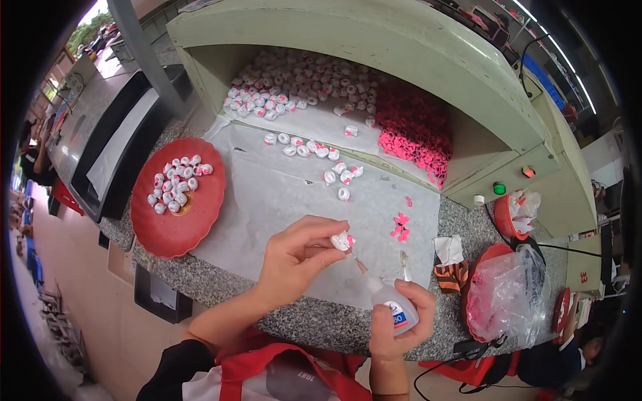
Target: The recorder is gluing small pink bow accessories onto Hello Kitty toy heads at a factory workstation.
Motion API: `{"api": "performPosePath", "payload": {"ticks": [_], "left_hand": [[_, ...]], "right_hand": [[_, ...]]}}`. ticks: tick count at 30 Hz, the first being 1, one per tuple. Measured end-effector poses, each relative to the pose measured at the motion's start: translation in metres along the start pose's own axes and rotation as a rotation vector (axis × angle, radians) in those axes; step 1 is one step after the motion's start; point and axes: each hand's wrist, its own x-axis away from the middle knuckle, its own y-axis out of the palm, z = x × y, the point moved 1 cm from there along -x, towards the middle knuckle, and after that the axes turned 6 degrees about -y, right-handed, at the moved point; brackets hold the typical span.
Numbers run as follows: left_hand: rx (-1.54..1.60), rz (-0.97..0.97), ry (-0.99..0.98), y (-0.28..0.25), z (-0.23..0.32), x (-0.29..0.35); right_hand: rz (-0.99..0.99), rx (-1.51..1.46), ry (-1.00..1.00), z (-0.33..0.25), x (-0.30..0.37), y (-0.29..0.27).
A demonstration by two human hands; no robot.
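Observation:
Between the thumb and fingers of my left hand [292, 257] is a small white rounded piece [342, 240] with pink and dark marks. My right hand [405, 326] is wrapped round a clear squeeze bottle [394, 306] with a thin nozzle. Its tip points up and left, close to the white piece; I cannot tell whether they touch. Both hands are over the near edge of a white sheet [267, 200]. Farther off on it lie several similar white pieces [321, 152]. Some small pink pieces [400, 227] lie to the right, above a small metal tool [405, 266].
A red scalloped plate [150, 227] with white pieces stands at left. The pale green booth [374, 50] behind holds heaps of white pieces and pink parts [414, 144]. At right are a striped cloth [451, 277], a plastic bag [515, 287] on a red dish, and a red cup [506, 217].

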Motion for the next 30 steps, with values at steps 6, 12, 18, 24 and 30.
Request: {"api": "performPosePath", "payload": {"ticks": [6,12,18,24,30], "left_hand": [[-0.163,0.102,0.149,0.001,0.001,0.007],[-0.089,0.118,0.122,0.001,-0.002,0.01],[-0.1,0.13,0.143,0.002,-0.002,0.01],[-0.191,0.128,0.182,0.004,-0.002,0.009],[-0.264,0.145,0.218,0.004,0.0,0.009]], "right_hand": [[-0.071,0.12,-0.125,-0.009,-0.001,0.004],[-0.111,0.139,-0.2,-0.011,-0.004,0.006],[-0.13,0.13,-0.217,-0.007,-0.004,0.006],[-0.165,0.09,-0.199,-0.008,-0.007,0.006],[-0.191,0.095,-0.2,-0.012,-0.01,0.003]]}}
